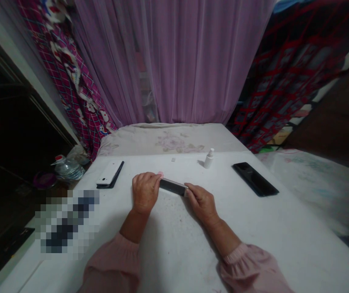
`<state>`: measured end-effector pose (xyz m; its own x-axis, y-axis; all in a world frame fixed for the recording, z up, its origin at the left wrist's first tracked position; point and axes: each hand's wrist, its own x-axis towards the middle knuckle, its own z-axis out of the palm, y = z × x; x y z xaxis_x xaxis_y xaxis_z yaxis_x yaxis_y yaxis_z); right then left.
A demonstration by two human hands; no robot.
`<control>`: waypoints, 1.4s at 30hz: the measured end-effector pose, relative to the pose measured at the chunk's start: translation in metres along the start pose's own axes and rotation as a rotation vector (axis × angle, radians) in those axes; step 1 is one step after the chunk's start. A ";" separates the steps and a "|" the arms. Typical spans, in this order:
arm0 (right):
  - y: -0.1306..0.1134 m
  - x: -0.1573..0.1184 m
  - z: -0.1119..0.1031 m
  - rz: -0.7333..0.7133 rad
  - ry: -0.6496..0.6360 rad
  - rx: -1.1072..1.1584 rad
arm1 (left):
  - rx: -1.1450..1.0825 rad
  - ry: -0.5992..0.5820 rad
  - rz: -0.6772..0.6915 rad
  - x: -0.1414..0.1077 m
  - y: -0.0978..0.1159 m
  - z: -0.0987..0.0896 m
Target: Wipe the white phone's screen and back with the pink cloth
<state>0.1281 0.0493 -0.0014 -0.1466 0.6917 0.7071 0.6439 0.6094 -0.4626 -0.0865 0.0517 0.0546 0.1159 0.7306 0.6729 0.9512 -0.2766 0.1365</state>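
A phone (pixel 173 186) with a dark face and a light edge is held between both hands above the white table (pixel 174 236). My left hand (pixel 145 192) has its fingers closed on the phone's left end, where a small pink bit (pixel 160 174) shows at the fingertips. At the right end, my right hand (pixel 201 202) grips the phone with thumb and fingers. Small specks lie on the tabletop below it. Beyond the phone stand a white spray bottle (pixel 209 158) and a tiny pale square (pixel 173 160).
At the left lie a white phone (pixel 108 174) over a dark one and a blurred-out dark item (pixel 70 224). A black phone (pixel 255 179) rests at the right. Purple curtains (pixel 193 61) hang behind the table; a plastic bottle (pixel 67 167) stands beyond its left edge.
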 end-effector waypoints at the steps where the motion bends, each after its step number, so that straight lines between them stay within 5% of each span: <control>1: 0.000 0.000 0.001 0.003 0.003 -0.001 | -0.001 -0.006 0.002 0.000 0.001 0.000; 24: 0.003 -0.002 0.002 0.043 -0.021 -0.098 | -0.120 -0.109 0.139 0.000 0.066 0.005; 32: 0.000 0.000 0.000 0.033 -0.021 -0.051 | -0.117 -0.105 0.152 0.001 0.054 0.003; 42: 0.000 0.000 0.000 0.019 -0.018 -0.038 | -0.054 -0.093 0.090 0.005 0.014 0.001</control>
<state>0.1280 0.0493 -0.0016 -0.1474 0.7103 0.6883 0.6745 0.5811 -0.4553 -0.0723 0.0524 0.0596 0.2285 0.7555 0.6140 0.9193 -0.3750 0.1193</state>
